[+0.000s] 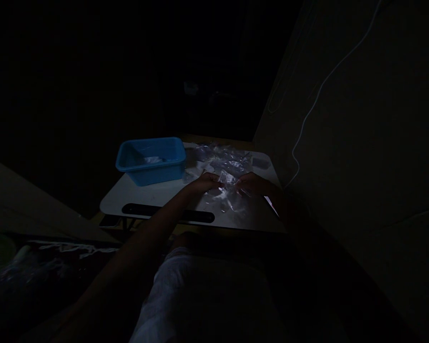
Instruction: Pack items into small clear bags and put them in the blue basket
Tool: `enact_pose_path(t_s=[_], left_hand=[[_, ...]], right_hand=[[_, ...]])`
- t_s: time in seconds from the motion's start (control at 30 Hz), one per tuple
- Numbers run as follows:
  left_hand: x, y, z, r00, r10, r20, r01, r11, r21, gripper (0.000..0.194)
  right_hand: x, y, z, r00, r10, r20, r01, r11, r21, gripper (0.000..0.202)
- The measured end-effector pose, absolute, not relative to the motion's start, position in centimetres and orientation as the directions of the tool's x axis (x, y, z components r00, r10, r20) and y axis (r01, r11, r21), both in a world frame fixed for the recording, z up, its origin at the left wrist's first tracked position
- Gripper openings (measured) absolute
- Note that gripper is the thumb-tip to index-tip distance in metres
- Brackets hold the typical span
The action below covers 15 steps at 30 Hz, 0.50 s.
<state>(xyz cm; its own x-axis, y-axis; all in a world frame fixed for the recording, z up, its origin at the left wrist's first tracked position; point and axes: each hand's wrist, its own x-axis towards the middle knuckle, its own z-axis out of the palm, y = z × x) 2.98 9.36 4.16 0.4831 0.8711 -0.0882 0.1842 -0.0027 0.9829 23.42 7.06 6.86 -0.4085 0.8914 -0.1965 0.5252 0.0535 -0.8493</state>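
A clear plastic bag (228, 178) is stretched between my two hands, low over the white folding table (153, 194). My left hand (208, 183) pinches its left side, fingers closed. On the other side, my right hand (250, 184) grips the plastic with bent fingers, partly in shadow. More crumpled clear plastic bags (223, 157) lie in a heap just beyond my hands. Below the hands, loose plastic spreads toward the table's near edge. The light is dim, so what may be inside the bag cannot be made out.
At the table's left stands a blue plastic basin (153, 174) with something pale inside. A black slot (168, 213) runs along the near edge. A bright-edged flat object (271, 206) sits by my right forearm. A white cable (320, 90) hangs down the right wall.
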Motion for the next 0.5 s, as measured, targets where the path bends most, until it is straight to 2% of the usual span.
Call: enact_pose_path(t_s=[0.1, 0.3, 0.37, 0.5], left_hand=[[3.3, 9.7, 3.9, 0.434, 0.896, -0.088, 0.159, 0.02, 0.987, 0.026], [3.3, 10.1, 3.2, 0.403, 0.904, -0.143, 0.036, 0.14, 0.989, 0.011], [2.9, 10.3, 2.9, 0.42, 0.888, -0.187, 0.004, 0.205, 0.979, 0.013], [2.5, 10.5, 2.4, 0.396, 0.883, -0.25, -0.058, 0.296, 0.953, 0.017]], right_hand=[[23.6, 7.0, 6.7, -0.396, 0.895, -0.206, 0.509, 0.027, -0.86, 0.024], [23.8, 5.9, 5.0, -0.186, 0.959, -0.215, 0.408, -0.123, -0.904, 0.018], [24.1, 5.0, 4.6, -0.157, 0.977, -0.147, 0.384, -0.077, -0.92, 0.019], [25.0, 3.0, 4.2, -0.195, 0.98, 0.037, 0.416, 0.117, -0.902, 0.022]])
